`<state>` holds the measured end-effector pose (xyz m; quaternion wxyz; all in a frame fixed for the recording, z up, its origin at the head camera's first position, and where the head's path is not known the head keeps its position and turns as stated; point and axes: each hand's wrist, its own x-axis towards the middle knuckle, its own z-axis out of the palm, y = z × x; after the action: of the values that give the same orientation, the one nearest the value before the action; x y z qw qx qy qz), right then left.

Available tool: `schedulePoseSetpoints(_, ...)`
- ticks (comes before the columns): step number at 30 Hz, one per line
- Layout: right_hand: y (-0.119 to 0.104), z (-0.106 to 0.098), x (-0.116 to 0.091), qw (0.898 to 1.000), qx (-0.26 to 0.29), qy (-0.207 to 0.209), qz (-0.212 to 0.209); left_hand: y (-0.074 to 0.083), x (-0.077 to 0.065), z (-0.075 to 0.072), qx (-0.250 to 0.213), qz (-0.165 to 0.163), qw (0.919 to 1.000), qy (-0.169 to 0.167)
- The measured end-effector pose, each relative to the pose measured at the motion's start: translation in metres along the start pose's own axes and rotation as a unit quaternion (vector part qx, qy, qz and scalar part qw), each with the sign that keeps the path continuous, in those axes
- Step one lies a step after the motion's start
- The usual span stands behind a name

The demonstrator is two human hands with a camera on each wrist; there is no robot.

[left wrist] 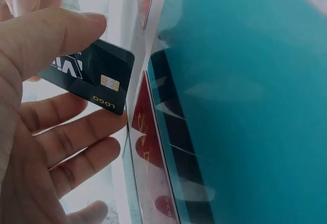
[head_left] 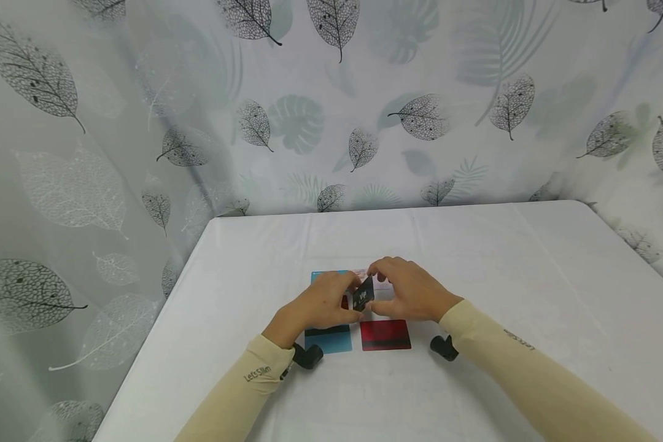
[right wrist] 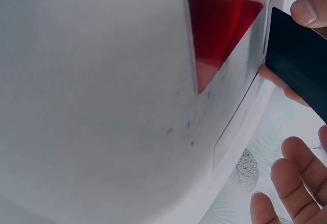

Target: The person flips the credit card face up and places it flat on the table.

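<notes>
Both hands hold a small black card [head_left: 363, 294] over the table, tilted up, with "VIP" on its face. In the left wrist view the black card [left wrist: 102, 75] shows a gold chip and "LOGO"; my left hand [head_left: 325, 302] pinches it, thumb along one edge and a fingertip at a corner. My right hand [head_left: 411, 288] pinches it from the other side. The right wrist view shows the card's plain dark back [right wrist: 299, 60]. Below lie a blue card with a black stripe [head_left: 328, 341] and a red card with a dark stripe [head_left: 385, 335].
Farther back, a blue card [head_left: 323, 275] and a pale card [head_left: 383, 285] lie partly behind the hands. A reddish card [head_left: 345, 302] is mostly hidden by the left hand. The white table [head_left: 508, 258] meets a leaf-patterned curtain [head_left: 376, 123] at its far edge.
</notes>
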<state>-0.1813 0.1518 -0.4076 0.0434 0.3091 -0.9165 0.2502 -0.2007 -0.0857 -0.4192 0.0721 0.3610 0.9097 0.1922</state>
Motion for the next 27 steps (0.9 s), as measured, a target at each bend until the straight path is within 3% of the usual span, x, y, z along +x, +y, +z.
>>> schedulePoseSetpoints(14, 0.0, 0.0007, -0.0009, 0.996, -0.089, -0.008, -0.017, 0.0044, -0.0009, 0.0014, 0.041, -0.001, 0.9991, 0.006)
schedulePoseSetpoints(27, -0.0008, 0.0051, -0.0014, 0.984, -0.171, -0.058, -0.007, 0.0088, 0.0017, 0.0076, 0.102, 0.002, 0.9947, -0.005)
